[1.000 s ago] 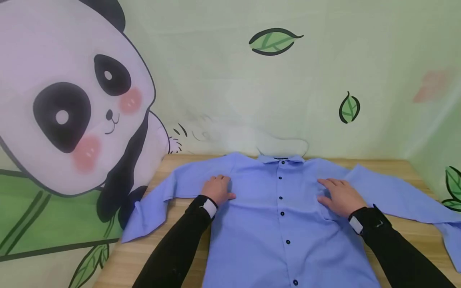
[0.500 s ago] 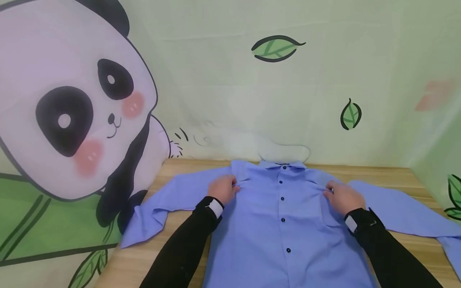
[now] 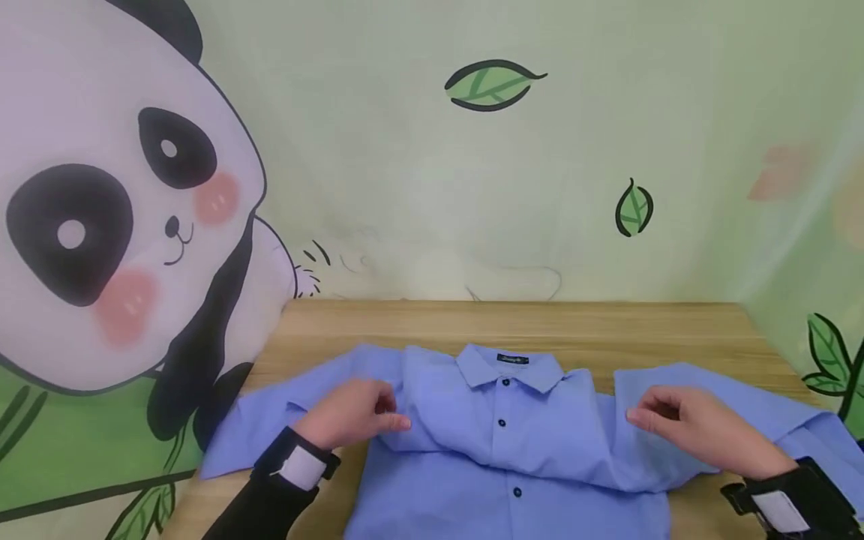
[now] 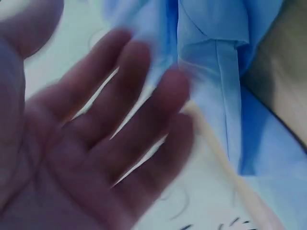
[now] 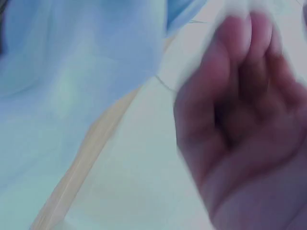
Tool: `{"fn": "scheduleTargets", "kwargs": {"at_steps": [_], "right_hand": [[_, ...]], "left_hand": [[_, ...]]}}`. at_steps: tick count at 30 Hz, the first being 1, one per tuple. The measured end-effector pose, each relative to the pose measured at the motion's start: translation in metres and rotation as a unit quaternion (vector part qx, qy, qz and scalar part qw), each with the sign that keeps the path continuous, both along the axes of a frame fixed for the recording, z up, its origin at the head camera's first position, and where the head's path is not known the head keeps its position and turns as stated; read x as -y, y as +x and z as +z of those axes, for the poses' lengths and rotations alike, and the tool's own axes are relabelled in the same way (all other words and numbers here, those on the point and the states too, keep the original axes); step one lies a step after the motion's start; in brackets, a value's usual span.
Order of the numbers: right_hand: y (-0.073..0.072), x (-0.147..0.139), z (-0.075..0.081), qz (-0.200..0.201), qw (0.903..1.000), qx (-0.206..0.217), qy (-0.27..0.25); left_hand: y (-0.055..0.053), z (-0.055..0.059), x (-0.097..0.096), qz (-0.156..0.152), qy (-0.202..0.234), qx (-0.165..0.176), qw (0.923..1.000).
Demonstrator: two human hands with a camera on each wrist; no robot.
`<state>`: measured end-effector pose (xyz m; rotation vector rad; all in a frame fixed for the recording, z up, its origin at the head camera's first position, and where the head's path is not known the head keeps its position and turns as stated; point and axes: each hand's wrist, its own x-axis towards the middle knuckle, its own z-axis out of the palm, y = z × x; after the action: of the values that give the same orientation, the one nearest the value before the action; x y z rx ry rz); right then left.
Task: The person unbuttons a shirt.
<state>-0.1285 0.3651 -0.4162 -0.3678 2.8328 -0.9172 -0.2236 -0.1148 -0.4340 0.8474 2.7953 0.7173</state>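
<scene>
A light blue button-up shirt [image 3: 466, 420] lies front side up on the wooden table, its collar [image 3: 509, 369] toward the back wall. A loose fold runs across its chest, and both sleeves spread out to the sides. My left hand [image 3: 354, 412] is over the shirt near the left sleeve, fingers relaxed and holding nothing; in the left wrist view its fingers [image 4: 129, 110] are spread and blurred. My right hand [image 3: 702, 427] hovers by the right sleeve [image 3: 715, 386], fingers loosely bent, with no cloth between them in the right wrist view.
The wooden table [image 3: 513, 322] shows a bare strip behind the collar. Beyond its back edge hangs a pale green backdrop [image 3: 378, 150] with a printed panda [image 3: 223, 202] and leaves. Black bands with white patches sit on both wrists.
Both hands pinched the shirt's chest half a second ago and have since let go and moved apart. The shirt has slid toward me, its chest bunched into a fold, baring the table behind.
</scene>
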Motion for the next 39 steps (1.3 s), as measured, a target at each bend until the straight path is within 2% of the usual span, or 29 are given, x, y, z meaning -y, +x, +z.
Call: {"fn": "scheduleTargets", "kwargs": {"at_steps": [3,5,7,10,13,15,18,21,23,25,26,28,30,32,33,34,36,39], "right_hand": [[-0.016,0.024,-0.007,-0.043,0.9981,-0.039,0.021],[-0.032,0.047,-0.016,-0.034,0.9975,-0.058,0.024],[-0.049,0.072,-0.028,-0.005,0.9962,-0.084,0.024],[-0.071,0.103,-0.044,0.039,0.9897,-0.124,0.061],[-0.083,0.119,-0.054,0.074,0.9805,-0.156,0.094],[-0.083,0.124,-0.057,0.091,0.9737,-0.181,0.103],[-0.079,0.128,-0.058,0.104,0.9678,-0.2,0.112],[-0.074,0.132,-0.056,0.115,0.9756,-0.159,0.099],[-0.073,0.133,-0.058,0.118,0.9797,-0.132,0.094],[-0.071,0.133,-0.062,0.111,0.9803,-0.134,0.093],[-0.071,0.132,-0.064,0.105,0.9765,-0.16,0.098],[-0.07,0.132,-0.066,0.078,0.9631,-0.234,0.108],[-0.067,0.134,-0.064,0.028,0.9432,-0.313,0.109],[-0.062,0.138,-0.058,-0.039,0.9247,-0.368,0.09],[-0.057,0.141,-0.054,-0.068,0.9217,-0.375,0.072],[-0.052,0.144,-0.05,-0.09,0.9245,-0.367,0.047],[-0.043,0.151,-0.042,-0.12,0.9393,-0.321,-0.01],[-0.033,0.157,-0.036,-0.137,0.9573,-0.245,-0.069]], "left_hand": [[-0.001,0.002,-0.021,0.025,0.029,-0.068,0.997],[-0.004,0.001,-0.044,0.024,0.056,-0.109,0.9921],[-0.009,-0.005,-0.071,0.003,0.067,-0.137,0.9882],[-0.016,-0.019,-0.111,-0.03,0.033,-0.149,0.9878],[-0.018,-0.034,-0.14,-0.047,-0.025,-0.143,0.9882],[-0.014,-0.042,-0.149,-0.048,-0.059,-0.14,0.9871],[-0.008,-0.048,-0.151,-0.05,-0.096,-0.161,0.981],[-0.004,-0.049,-0.15,-0.047,-0.11,-0.183,0.9759],[-0.003,-0.049,-0.151,-0.044,-0.112,-0.181,0.9761],[-0.001,-0.05,-0.151,-0.042,-0.107,-0.168,0.9791],[-0.001,-0.05,-0.151,-0.042,-0.1,-0.165,0.9803],[0.001,-0.05,-0.15,-0.035,-0.072,-0.161,0.9836],[0.003,-0.05,-0.15,-0.012,-0.023,-0.174,0.9844],[0.007,-0.048,-0.15,0.029,0.045,-0.192,0.9799],[0.008,-0.047,-0.151,0.051,0.084,-0.198,0.9752],[0.01,-0.046,-0.152,0.072,0.123,-0.2,0.9693],[0.014,-0.045,-0.154,0.106,0.198,-0.186,0.9565],[0.018,-0.043,-0.158,0.108,0.281,-0.112,0.9471]]}}
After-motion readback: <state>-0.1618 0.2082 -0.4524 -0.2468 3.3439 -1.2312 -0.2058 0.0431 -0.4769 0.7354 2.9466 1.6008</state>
